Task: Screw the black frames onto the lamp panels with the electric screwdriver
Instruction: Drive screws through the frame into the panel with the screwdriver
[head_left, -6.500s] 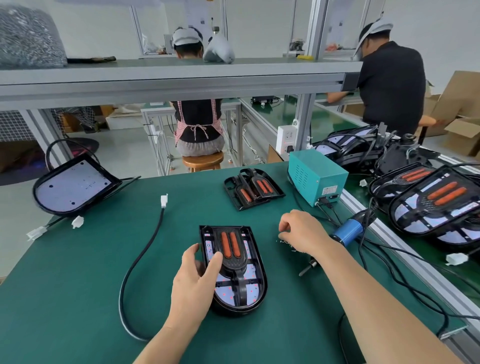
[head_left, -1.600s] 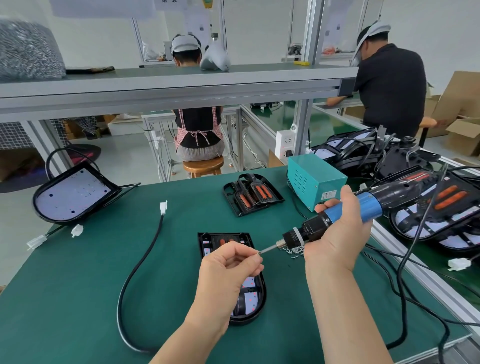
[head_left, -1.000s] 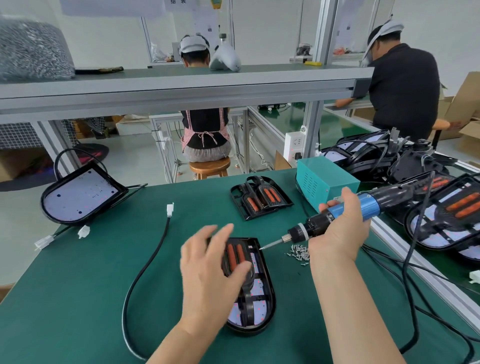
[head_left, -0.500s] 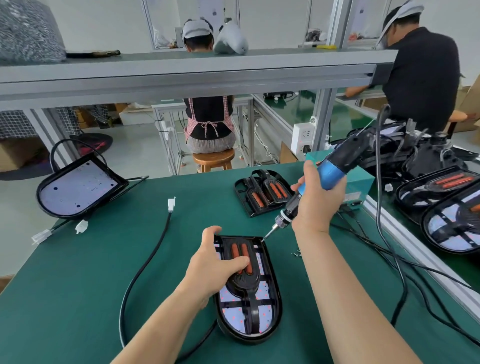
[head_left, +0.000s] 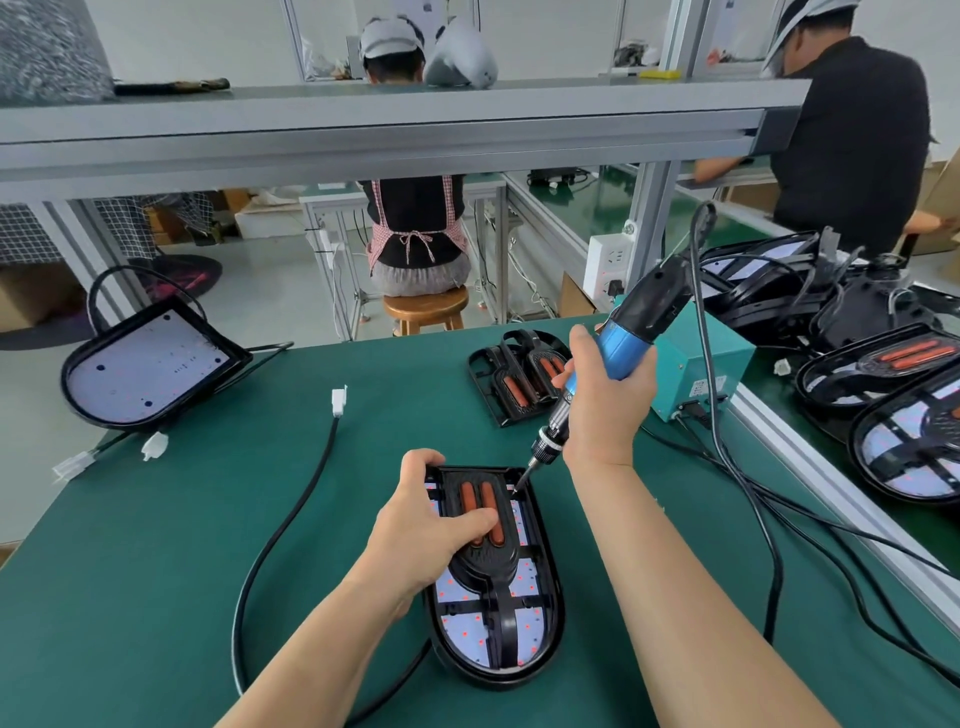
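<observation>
On the green mat (head_left: 156, 545), the left hand (head_left: 423, 530) presses the black plastic frame (head_left: 483, 525) onto the D-shaped lamp panel (head_left: 496, 618); the right hand (head_left: 605, 410) grips the blue-and-black electric screwdriver (head_left: 618, 348) (tip at the frame's far right corner).

a factory assembly line: a green-matted workbench (head_left: 156, 545) under an aluminium profile shelf (head_left: 363, 135), a capped worker (head_left: 415, 228) seated at the next station, a second worker (head_left: 857, 145) standing at the right, identical lamp panels (head_left: 914, 452) piled near a teal power box (head_left: 696, 358).
</observation>
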